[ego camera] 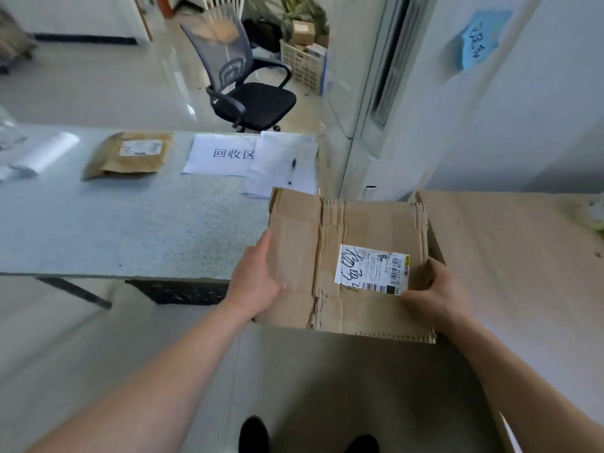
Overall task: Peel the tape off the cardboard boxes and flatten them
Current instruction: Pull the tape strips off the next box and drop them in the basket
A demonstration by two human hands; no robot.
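Both hands on one cardboard box (366,223), held in the air btwn them, over the floor. L hand (258,276) grips the box's left edge: thumb on top face, fingers going under and mostly hidden. R hand (431,289) pinches the right-near corner, fingers curled over the edge just beside the shipping label (371,269). So neither hand is free, both clamped on the same piece. The box spans straight across from one grip to the other. It looks collapsed nearly flat, face up, w/ its fold creases running away from the person, i.e. crosswise to the line btwn the hands. Tape: can't make out any clear strip, only torn, rough paper along the creases left of centre, nearer the L grip. Key relation for what comes next, prob. a set-down or last press: the table (130,223) lies out left and fwd of the L hand, its corner touching or just under the box's far-left part. The big cardboard sheet (506,256) lies right of and behind the R hand, its edge hidden under the box. R hand is nearer that sheet, L nearer the table.
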